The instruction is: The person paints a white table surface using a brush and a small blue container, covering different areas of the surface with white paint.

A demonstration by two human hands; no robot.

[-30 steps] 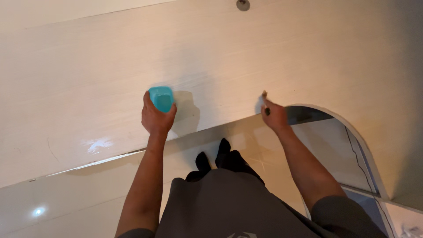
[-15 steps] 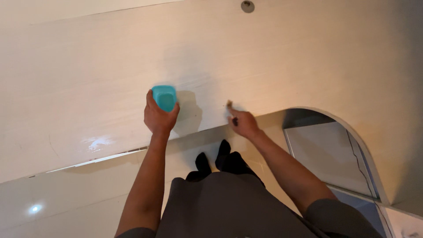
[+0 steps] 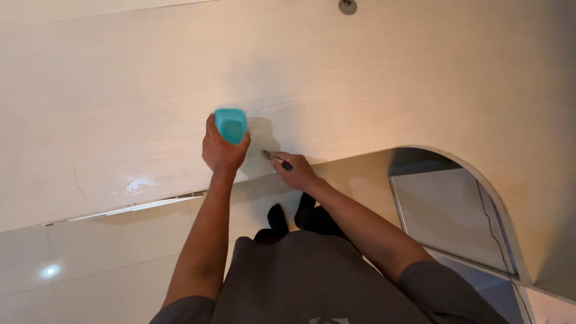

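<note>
A pale board (image 3: 360, 78) fills the far view, its surface looking even, with no marked patch. The left hand (image 3: 223, 153) grips a teal cup (image 3: 231, 125) against it; just right, the right hand (image 3: 297, 172) pinches a small brush (image 3: 273, 158) touching the board's near edge.

Warm, dim-ish light on my feed. Soft shadow falls on the pale panel (image 3: 360, 78) just right of my fingers (image 3: 211, 129) round the blue cup (image 3: 231, 125). Glare patch on panel well left of them, bright spot on floor tile (image 3: 50, 271) lower left. Edges bend a bit, slight blur overall
</note>
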